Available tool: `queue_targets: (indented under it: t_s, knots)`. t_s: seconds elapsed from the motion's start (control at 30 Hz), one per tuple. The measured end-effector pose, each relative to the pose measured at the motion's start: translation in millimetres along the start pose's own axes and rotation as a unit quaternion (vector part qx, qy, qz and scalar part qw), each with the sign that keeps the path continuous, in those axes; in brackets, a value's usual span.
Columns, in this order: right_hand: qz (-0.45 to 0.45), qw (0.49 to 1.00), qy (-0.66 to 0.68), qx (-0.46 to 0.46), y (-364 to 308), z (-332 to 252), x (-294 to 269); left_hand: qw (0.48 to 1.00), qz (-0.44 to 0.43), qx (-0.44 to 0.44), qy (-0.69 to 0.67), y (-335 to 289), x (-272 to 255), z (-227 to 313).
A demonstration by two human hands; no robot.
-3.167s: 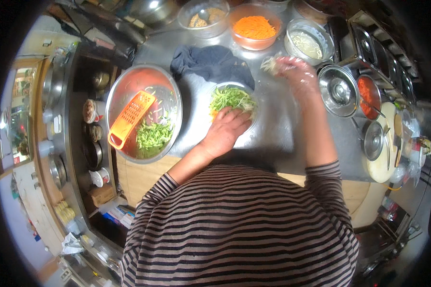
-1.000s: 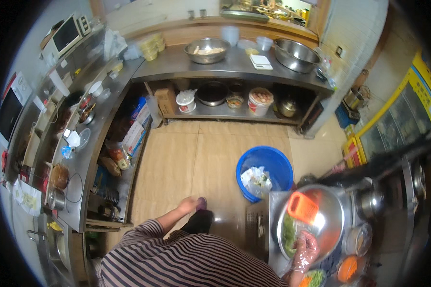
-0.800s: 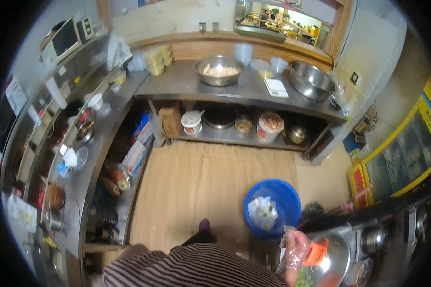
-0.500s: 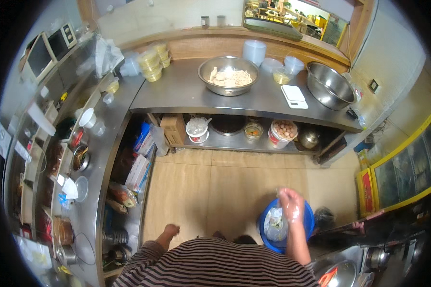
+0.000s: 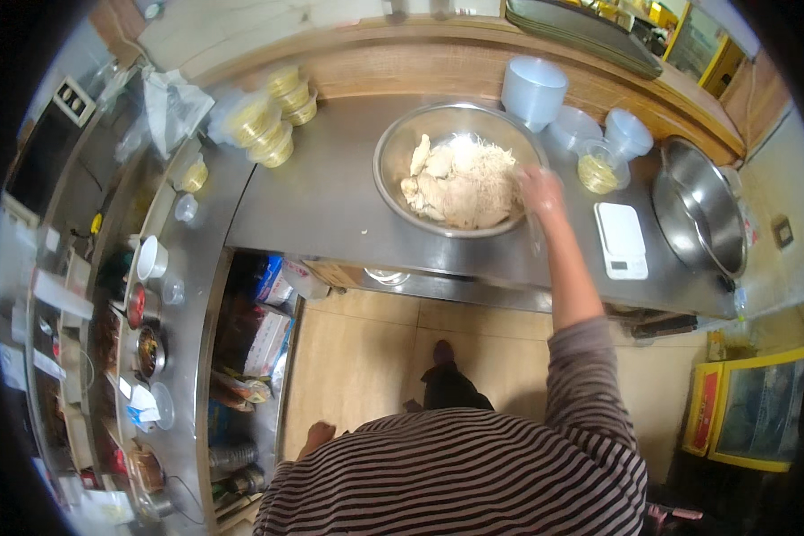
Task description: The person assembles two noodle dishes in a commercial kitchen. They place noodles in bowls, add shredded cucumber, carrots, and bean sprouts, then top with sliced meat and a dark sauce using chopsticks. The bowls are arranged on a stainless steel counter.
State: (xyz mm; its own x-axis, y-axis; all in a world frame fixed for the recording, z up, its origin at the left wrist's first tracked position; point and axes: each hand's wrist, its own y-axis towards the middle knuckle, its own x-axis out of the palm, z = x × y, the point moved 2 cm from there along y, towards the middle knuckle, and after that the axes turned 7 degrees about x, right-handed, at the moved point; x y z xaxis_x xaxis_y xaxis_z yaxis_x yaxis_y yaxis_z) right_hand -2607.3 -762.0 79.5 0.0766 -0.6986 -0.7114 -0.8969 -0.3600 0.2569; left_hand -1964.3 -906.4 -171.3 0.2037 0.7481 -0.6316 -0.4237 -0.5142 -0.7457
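Note:
My right hand (image 5: 542, 192), in what looks like a clear plastic glove, reaches forward to the right rim of a large steel bowl (image 5: 393, 198). Motion smears its fingers, so their grip does not show. Inside the bowl lie pale shreds and thicker pale pieces (image 5: 460, 188) that look like shredded chicken. The bowl stands on a steel counter (image 5: 330, 196). My left hand (image 5: 319, 438) hangs low beside my body, over the floor; its fingers are too small and dark to read.
Right of the bowl stand stacked clear tubs (image 5: 534, 92), a tub of pale strips (image 5: 597, 172), a white kitchen scale (image 5: 621, 239) and another steel bowl (image 5: 701, 210). Filled tubs (image 5: 272, 134) are stacked on the left. A side counter (image 5: 201, 232) runs down the left, above shelves of packages.
My right hand has moved from above the blue bin forward to the bowl's right rim. I have come closer to the counter, and the bin is out of view. My left hand stays low.

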Motion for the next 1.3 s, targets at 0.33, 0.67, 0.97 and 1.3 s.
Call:
queue_targets:
  t_s: [0.33,0.67,0.97,1.3]
  knots:
    - [-0.192,0.968,-0.152,-0.052,106,-7,54,0.974,0.034,-0.168,-0.151,-31,-19,9]
    - [-0.278,0.959,0.043,0.04,137,24,51,0.959,0.053,0.078,-0.266,50,-92,60]
    - [-0.201,0.928,-0.312,-0.014,108,25,95,0.981,-0.011,0.038,-0.19,120,-116,64]
    - [-0.113,0.864,0.353,0.341,92,16,45,0.911,-0.045,0.075,-0.404,199,-135,1]
